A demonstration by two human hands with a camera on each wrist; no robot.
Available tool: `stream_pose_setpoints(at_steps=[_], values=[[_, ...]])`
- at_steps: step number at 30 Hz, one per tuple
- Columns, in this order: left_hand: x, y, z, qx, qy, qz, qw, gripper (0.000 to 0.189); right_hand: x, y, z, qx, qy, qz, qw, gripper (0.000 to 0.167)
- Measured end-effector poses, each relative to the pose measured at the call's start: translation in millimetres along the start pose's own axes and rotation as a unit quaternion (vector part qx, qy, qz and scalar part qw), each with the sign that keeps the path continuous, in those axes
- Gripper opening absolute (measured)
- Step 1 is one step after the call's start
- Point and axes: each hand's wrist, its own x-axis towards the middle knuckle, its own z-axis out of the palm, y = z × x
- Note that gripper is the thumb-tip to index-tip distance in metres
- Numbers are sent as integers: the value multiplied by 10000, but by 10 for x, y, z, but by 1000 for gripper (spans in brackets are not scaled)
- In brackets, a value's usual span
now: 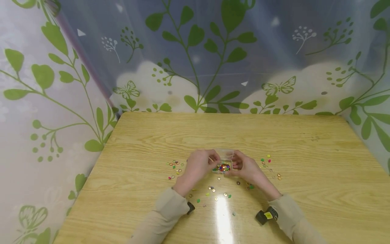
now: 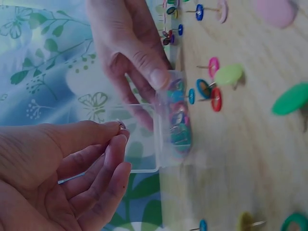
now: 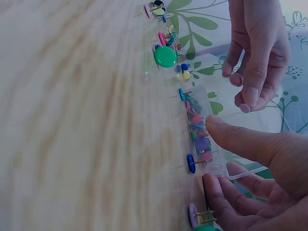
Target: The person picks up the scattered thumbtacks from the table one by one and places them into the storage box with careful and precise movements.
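Note:
A small clear plastic box (image 2: 166, 153) stands on the table with its lid (image 1: 225, 154) raised at the back. Many coloured thumbtacks (image 1: 224, 167) fill it. My right hand (image 1: 248, 168) holds the box by its right side, thumb against the near wall and fingers around the side. Over the left part of the box, my left hand (image 1: 197, 168) pinches one thumbtack (image 3: 245, 109) between thumb and index finger. That tack looks pale pink in the right wrist view; in the left wrist view the fingertips mostly hide it. The other left fingers are loosely bent.
Loose thumbtacks lie left of the box (image 1: 174, 163), right of it (image 1: 270, 166) and in front of it (image 1: 213, 190), several with points sticking up or sideways. The wooden table (image 1: 146, 135) meets a leaf-patterned curtain (image 1: 170, 88) at its back edge.

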Motion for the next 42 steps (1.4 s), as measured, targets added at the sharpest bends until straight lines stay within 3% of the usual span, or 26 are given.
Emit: stream_pose_setpoints(at_steps=[7,13,21,32,36,42], values=[[-29,-36,35,228,132,107,9996,8,-5,-2,-4,-30,27,-18,10000,67],[-50,-98,-1,124,172,5,9998,9,-13,-5,-1,-12,17,-17,10000,66],[-126,-256,-177,221,470,-194,9985,8,-15,-4,-2,47,9,-32,10000,66],[-363,-782,-621,35,810,-1025,9914,13,-9,5,4,9,-9,-7,10000,67],[-444,-947,-679,191,698,-1224,9898,12,-10,1,1,-4,-15,-13,10000,67],[-508,-1076,-706,557,461,-1248,9895,4,-18,-5,-2,-54,-12,-9,10000,67]])
